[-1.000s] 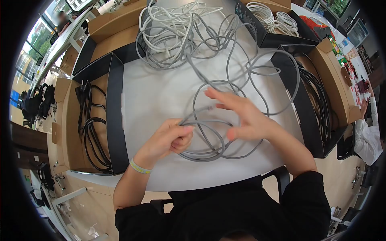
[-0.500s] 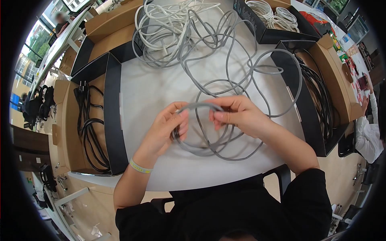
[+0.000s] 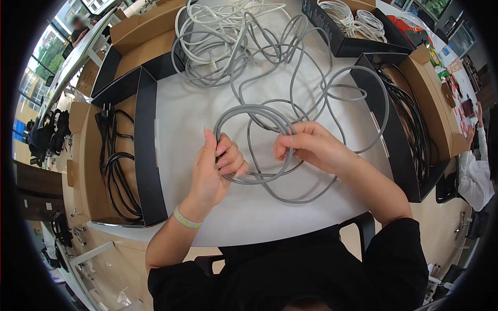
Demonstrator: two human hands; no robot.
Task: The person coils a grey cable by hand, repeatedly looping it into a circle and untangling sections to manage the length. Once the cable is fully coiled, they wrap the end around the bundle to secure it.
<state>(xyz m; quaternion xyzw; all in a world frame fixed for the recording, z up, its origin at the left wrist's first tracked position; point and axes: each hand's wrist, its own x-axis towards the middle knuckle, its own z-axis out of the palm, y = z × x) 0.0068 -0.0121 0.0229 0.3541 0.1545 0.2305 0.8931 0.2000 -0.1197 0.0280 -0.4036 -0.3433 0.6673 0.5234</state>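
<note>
A grey cable is wound into a round coil of several loops between my two hands, above the white table. My left hand is closed around the coil's left side, fingers wrapped over the loops and thumb pointing up. With thumb and fingers, my right hand pinches the strands on the coil's right side. From the coil, loose grey cable trails over the table to the right and back. There it runs into a tangled pile of white cables mixed with more grey loops.
Black boxes with brown insides stand round the white table. Black power cords lie in the left box; black cables fill the right box. Coiled white cables sit in the back right box. Another person's white sleeve shows far right.
The coil has risen and opened into a wider, upright ring. My left hand has turned to wrap round its side, and my right hand has shifted slightly right and down.
</note>
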